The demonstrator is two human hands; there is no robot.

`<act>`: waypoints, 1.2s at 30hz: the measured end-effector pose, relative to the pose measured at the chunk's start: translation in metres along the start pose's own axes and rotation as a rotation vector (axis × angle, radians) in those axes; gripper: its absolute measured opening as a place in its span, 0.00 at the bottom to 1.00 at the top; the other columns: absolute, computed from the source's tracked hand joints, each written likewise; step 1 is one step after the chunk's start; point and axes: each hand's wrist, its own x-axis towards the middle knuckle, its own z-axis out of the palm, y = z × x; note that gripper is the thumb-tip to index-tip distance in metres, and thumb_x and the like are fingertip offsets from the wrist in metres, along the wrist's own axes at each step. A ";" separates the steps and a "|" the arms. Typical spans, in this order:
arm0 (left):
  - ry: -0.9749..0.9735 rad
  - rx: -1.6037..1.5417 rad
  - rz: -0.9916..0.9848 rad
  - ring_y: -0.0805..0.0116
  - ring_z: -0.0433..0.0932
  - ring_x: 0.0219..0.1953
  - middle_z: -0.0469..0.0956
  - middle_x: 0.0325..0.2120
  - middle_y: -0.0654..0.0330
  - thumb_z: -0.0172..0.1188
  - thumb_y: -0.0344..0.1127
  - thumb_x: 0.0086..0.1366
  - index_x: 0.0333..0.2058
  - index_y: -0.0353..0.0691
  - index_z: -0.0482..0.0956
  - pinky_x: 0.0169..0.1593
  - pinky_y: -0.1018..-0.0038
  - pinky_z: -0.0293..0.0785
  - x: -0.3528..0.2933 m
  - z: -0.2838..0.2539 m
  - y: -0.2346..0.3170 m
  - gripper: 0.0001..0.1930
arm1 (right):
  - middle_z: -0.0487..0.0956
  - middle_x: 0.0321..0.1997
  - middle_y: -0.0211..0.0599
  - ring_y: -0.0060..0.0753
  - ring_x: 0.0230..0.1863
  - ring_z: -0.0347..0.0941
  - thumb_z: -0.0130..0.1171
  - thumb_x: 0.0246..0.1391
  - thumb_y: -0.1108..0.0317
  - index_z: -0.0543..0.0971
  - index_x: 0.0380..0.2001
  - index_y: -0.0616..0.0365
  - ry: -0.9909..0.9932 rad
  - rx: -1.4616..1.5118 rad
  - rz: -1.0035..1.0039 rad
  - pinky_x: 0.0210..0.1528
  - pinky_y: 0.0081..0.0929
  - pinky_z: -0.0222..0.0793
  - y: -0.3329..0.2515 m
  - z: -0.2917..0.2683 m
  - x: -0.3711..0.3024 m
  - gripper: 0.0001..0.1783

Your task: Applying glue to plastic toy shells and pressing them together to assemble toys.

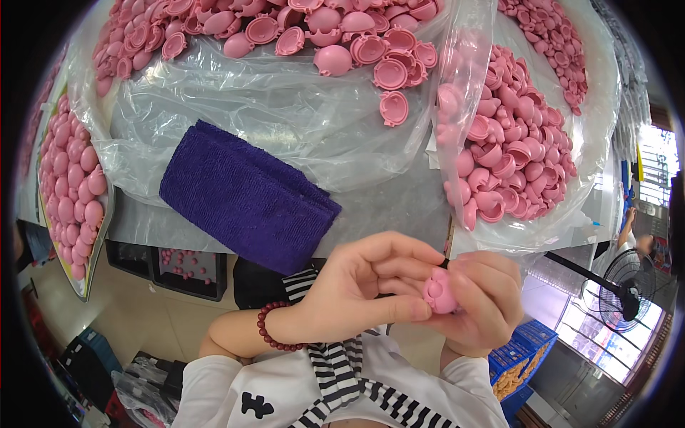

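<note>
Close in front of my chest, both hands meet at a small rounded pink plastic piece (439, 291) with little raised bumps. My right hand (485, 303) grips it from the right, fingers curled and thumb against it. From the left, my left hand (364, 289) presses its thumb to the piece's lower edge. Its fingers bend behind the piece, their tips partly hidden. A small dark bit shows between the hands above the piece; I cannot make out what it is. A folded purple cloth (242, 192) lies on the table's near edge, beyond my left hand.
Pink half-shells (335, 60) are heaped on clear plastic sheeting (264, 107) at the back. More pink shells (521, 157) fill a bag at right. A container of pink rounded parts (71, 185) stands left. Below are a black tray (189, 271) and blue crates (524, 357); a fan (621, 289) is right.
</note>
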 end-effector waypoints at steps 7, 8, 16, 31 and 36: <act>0.035 0.347 0.319 0.65 0.67 0.49 0.65 0.47 0.46 0.60 0.26 0.50 0.47 0.29 0.63 0.50 0.72 0.64 0.003 0.002 -0.008 0.25 | 0.75 0.31 0.40 0.39 0.31 0.72 0.66 0.32 0.63 0.74 0.30 0.62 0.080 0.255 0.091 0.31 0.27 0.68 0.004 0.011 -0.010 0.20; -0.005 0.484 0.351 0.64 0.67 0.48 0.65 0.46 0.46 0.60 0.27 0.50 0.47 0.30 0.63 0.50 0.71 0.63 0.004 0.000 -0.008 0.24 | 0.76 0.30 0.40 0.39 0.31 0.72 0.64 0.35 0.61 0.74 0.30 0.63 0.080 0.333 0.115 0.31 0.28 0.68 0.005 0.015 -0.013 0.20; -0.062 0.600 0.506 0.59 0.68 0.47 0.66 0.44 0.41 0.60 0.26 0.50 0.42 0.28 0.68 0.49 0.70 0.64 0.004 -0.007 -0.010 0.20 | 0.76 0.26 0.40 0.37 0.25 0.70 0.60 0.42 0.64 0.73 0.28 0.64 0.170 0.376 0.192 0.30 0.27 0.66 -0.002 0.029 -0.024 0.14; 0.043 0.919 0.707 0.69 0.72 0.32 0.73 0.36 0.51 0.71 0.38 0.36 0.35 0.37 0.75 0.33 0.79 0.67 0.004 -0.011 -0.007 0.24 | 0.73 0.35 0.45 0.31 0.27 0.67 0.49 0.51 0.63 0.74 0.30 0.60 0.223 1.056 0.288 0.32 0.25 0.62 0.003 0.044 -0.037 0.11; 0.050 0.958 0.741 0.69 0.71 0.31 0.73 0.36 0.51 0.71 0.37 0.36 0.34 0.39 0.75 0.32 0.79 0.66 0.003 -0.012 -0.010 0.23 | 0.72 0.34 0.43 0.29 0.28 0.66 0.47 0.53 0.64 0.72 0.31 0.57 0.248 1.019 0.257 0.33 0.25 0.60 0.000 0.047 -0.036 0.09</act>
